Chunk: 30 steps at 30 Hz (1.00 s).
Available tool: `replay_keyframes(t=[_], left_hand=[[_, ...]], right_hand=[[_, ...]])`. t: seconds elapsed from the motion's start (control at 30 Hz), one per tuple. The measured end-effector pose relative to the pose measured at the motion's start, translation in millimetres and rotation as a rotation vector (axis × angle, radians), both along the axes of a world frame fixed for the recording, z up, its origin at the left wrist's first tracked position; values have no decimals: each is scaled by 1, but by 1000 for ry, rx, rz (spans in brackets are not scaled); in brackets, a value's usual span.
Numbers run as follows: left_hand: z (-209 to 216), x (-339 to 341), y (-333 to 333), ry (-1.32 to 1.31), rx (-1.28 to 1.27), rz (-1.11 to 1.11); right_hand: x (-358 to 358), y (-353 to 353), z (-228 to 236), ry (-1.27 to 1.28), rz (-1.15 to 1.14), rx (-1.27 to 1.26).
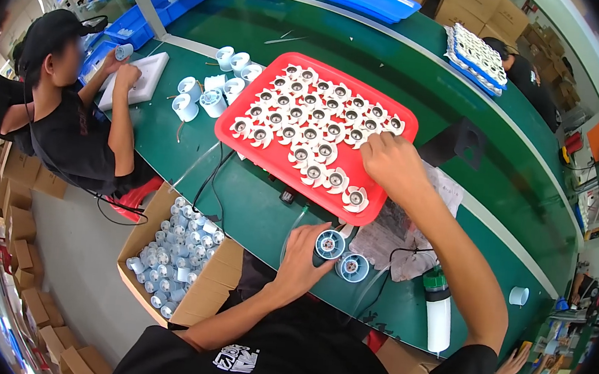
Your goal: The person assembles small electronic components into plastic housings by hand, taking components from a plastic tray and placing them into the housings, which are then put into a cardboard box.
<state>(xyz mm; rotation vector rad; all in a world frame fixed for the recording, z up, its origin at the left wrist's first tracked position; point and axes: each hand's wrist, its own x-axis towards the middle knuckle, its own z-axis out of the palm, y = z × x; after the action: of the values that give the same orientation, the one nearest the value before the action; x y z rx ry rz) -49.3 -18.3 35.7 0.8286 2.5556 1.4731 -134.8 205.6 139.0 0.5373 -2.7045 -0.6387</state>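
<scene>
My left hand (301,261) is closed around a light blue round fan housing (330,244), its spoked open end facing up. A second light blue housing (354,267) stands right beside it on the green bench. Over the right side of a red tray (242,142), my right hand (394,166) has its fingers bent together and pointing down among the parts. Whatever they pinch is hidden beneath them. Rows of white fan impellers (308,134) with dark metal hubs lie in the tray, and one impeller (394,124) shows just beyond my right fingers.
A white bottle (438,319) with a green top is by my right forearm. Light blue housings (212,101) with wires stand left of the tray. A cardboard box (214,287) of blue housings sits lower left. A co-worker (69,103) handles a cup-shaped part at left. Cables cross the bench edge.
</scene>
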Motion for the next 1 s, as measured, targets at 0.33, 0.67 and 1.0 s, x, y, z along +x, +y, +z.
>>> replay_keyframes(t=[0.33,0.67,1.0], left_hand=[[9,2,-4,-119,95,-3],[31,8,-8,-127,163,-52],[39,0,-21,70,54,-98]], right_hand=[[88,11,26,256,674,-126],[159,-73,-19,-88,-508,-2348],[160,-106,-41,-173,-613,-1887]])
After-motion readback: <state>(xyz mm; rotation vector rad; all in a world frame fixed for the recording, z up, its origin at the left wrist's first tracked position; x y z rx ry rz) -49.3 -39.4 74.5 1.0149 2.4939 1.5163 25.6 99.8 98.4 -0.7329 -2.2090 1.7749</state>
